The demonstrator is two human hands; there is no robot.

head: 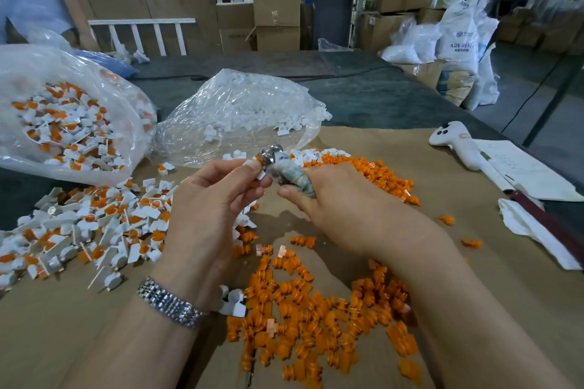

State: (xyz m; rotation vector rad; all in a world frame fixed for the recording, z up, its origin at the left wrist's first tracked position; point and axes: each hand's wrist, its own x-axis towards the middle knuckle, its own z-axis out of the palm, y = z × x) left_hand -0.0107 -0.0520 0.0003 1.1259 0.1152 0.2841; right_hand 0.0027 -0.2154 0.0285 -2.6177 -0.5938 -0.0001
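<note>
Two hands meet over the middle of the cardboard sheet (442, 262). The left hand (208, 208) pinches a small white piece (252, 164) between its thumb and fingertips. The right hand (335, 202) has its fingers curled tight round a tool (284, 167) wrapped in cloth. The tool's shiny metal head pokes out right against the white piece. Lots of orange plugs (316, 319) lie in a heap by the near edge. A pile of white and orange pieces (94, 224) sits at the left edge. A clear bag of white parts (243, 107) lies across the far edge.
</note>
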